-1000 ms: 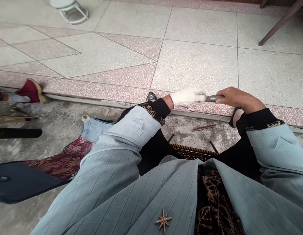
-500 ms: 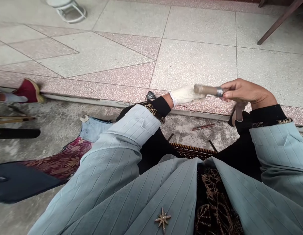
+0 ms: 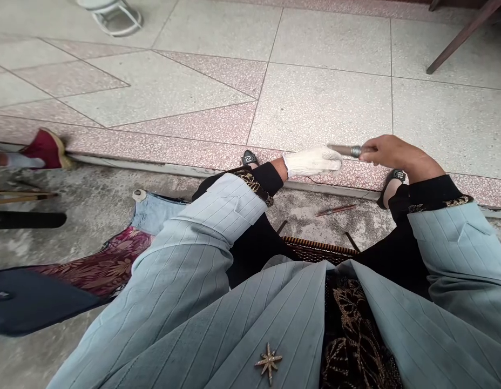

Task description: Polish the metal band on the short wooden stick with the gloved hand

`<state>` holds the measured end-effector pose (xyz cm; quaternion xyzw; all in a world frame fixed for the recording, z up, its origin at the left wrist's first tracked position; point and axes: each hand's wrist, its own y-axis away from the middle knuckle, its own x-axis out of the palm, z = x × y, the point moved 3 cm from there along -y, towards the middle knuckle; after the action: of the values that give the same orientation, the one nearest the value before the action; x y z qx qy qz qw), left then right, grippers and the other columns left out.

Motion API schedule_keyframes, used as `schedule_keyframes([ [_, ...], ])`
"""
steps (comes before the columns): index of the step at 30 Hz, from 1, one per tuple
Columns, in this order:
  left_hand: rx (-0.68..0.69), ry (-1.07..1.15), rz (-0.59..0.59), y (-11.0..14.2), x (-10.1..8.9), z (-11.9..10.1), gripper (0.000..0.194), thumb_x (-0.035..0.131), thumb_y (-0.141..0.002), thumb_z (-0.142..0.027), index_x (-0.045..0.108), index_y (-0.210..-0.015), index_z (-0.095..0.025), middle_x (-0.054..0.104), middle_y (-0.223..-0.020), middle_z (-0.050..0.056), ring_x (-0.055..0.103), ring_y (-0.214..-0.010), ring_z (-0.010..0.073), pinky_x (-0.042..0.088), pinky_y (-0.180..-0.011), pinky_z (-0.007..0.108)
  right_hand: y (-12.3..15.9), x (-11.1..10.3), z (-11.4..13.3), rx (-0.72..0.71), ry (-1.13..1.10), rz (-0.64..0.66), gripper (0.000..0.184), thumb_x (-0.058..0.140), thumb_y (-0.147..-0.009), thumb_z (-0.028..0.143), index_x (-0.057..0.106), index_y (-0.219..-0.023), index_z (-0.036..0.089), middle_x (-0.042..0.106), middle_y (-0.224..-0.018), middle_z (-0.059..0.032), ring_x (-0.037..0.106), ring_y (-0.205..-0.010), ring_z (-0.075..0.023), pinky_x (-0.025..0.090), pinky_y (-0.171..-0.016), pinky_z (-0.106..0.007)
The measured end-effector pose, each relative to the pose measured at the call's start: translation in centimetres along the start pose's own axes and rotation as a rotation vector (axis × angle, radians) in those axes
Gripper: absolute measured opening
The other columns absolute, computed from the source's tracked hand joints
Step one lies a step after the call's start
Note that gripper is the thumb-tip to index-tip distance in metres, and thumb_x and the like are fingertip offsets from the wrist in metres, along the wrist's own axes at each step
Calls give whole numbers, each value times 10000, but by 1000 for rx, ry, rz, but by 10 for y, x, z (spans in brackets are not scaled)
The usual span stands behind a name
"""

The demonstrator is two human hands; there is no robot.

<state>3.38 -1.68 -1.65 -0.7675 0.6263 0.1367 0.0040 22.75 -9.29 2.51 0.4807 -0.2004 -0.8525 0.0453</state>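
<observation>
My left hand [image 3: 313,162] wears a white knitted glove and is closed, its fingers curled; what lies inside, if anything, is hidden. My right hand [image 3: 390,153] is bare and grips a short brownish rod [image 3: 340,149] with silvery wire [image 3: 355,151] wound round it close to my fingers. The rod points left, and its far end reaches the top of the glove by the thumb. Whether rod and glove touch, I cannot tell. A thin dark strand hangs below the glove.
A reddish stick [image 3: 335,210] lies on the rough concrete below my hands. My dark shoes [image 3: 249,158] rest on the step edge. Patterned cloth [image 3: 121,254] is at the left, near another person's red shoe [image 3: 46,148]. A white stool [image 3: 116,19] and a wooden leg [image 3: 463,38] stand behind.
My right hand has shifted slightly left and down. The rod has swung from in front of the glove to a flatter angle beside its upper edge. My left hand stays nearly in place.
</observation>
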Motion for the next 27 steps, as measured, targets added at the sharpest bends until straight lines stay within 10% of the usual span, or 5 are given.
schedule_keyframes([
  [6, -60, 23, 4, 5, 0, -3, 118, 644, -815, -264, 646, -778, -152, 565, -620, 7, 441, -536, 85, 325, -506, 216, 21, 8, 10, -213, -150, 612, 345, 739, -705, 472, 739, -961, 240, 666, -738, 4, 563, -680, -155, 453, -635, -301],
  [17, -49, 106, 70, 0, 14, -1, 250, 545, -897, -344, 590, -752, -146, 527, -625, -4, 370, -456, 50, 309, -442, 195, 9, -6, 3, -53, -894, -222, 253, 683, -808, 435, 629, -818, 188, 613, -750, -48, 519, -613, -130, 478, -568, -284],
  [22, -59, 46, 96, 6, 21, -7, 223, 600, -845, -368, 638, -728, -182, 550, -576, 5, 410, -468, 76, 325, -453, 226, -5, -3, -14, 78, -342, -317, 207, 669, -793, 386, 669, -854, 188, 627, -735, -59, 546, -631, -168, 462, -619, -346],
  [27, -38, -18, 101, 10, 18, -13, 197, 609, -827, -357, 652, -727, -192, 596, -638, 15, 422, -492, 80, 307, -471, 236, -11, 13, -17, 79, 240, -57, 248, 649, -766, 392, 737, -900, 203, 668, -801, -88, 591, -748, -236, 428, -647, -371],
])
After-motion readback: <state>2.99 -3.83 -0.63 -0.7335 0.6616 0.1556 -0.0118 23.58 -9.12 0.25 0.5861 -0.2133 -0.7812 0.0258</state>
